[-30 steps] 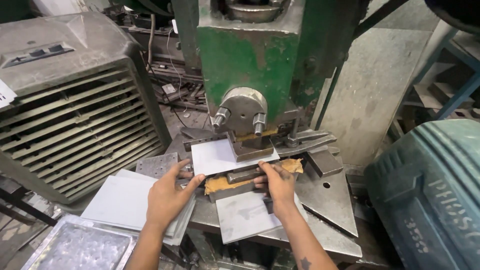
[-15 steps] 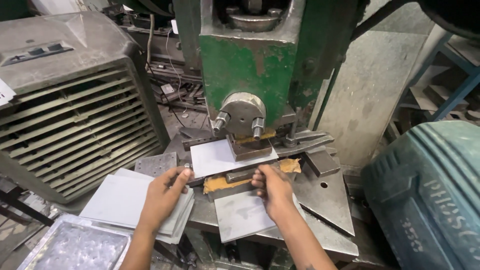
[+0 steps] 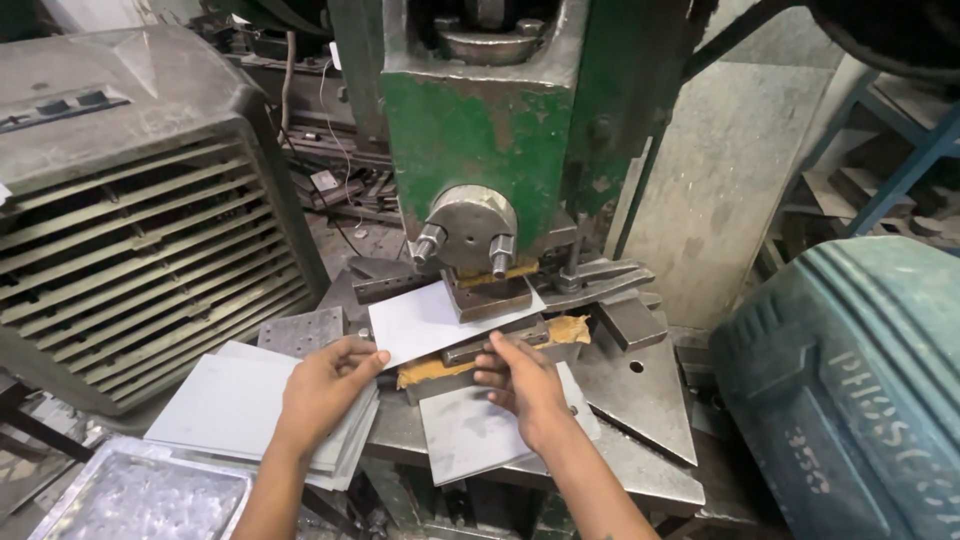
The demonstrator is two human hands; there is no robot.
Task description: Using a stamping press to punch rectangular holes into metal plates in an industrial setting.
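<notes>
A green press machine (image 3: pixel 480 130) stands in front of me with a round steel ram head (image 3: pixel 468 225) over its die. A pale metal sheet (image 3: pixel 425 320) lies in the die under the ram. My left hand (image 3: pixel 325 385) pinches the sheet's near left corner. My right hand (image 3: pixel 520 375) rests with its fingers on the dark die block (image 3: pixel 495 345) at the sheet's near edge, over yellowish padding. Another flat sheet (image 3: pixel 470 435) lies on the press table below my right hand.
A stack of pale sheets (image 3: pixel 225 410) sits at the left beside a grey perforated block (image 3: pixel 300 330). A shiny embossed tray (image 3: pixel 130 500) is at the bottom left. A large grey louvred cooler (image 3: pixel 130 220) fills the left; a teal motor housing (image 3: pixel 860 390) the right.
Both hands have stayed at the sheet in the die, shifting only slightly; my right hand moved a little left along the die block.
</notes>
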